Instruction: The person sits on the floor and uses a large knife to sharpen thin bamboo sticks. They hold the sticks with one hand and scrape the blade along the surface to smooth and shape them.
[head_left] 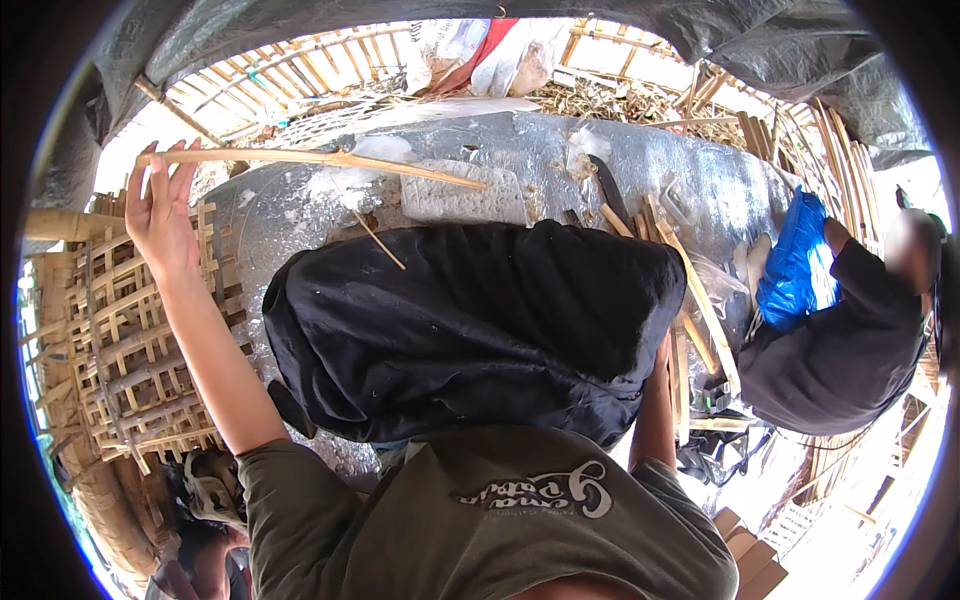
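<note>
Left hand [162,220] beyond the black cloth [470,320], off its left corner: fingers loosely parted, tips lightly pinching the stick [250,156] by its left end. I see the stick run rightward past the cloth's far edge — light, stiff, slightly springy, I judge; not slippery, though edges may splinter. For balance I'd hold near its knot [343,158], about midway. Right forearm [653,410] at the cloth's right edge — right hand mostly hidden, finger state I can't tell.

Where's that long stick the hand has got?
Upper left in the head view: the long stick runs rightward from the left hand, its tip appearing over the grey slab.
</note>
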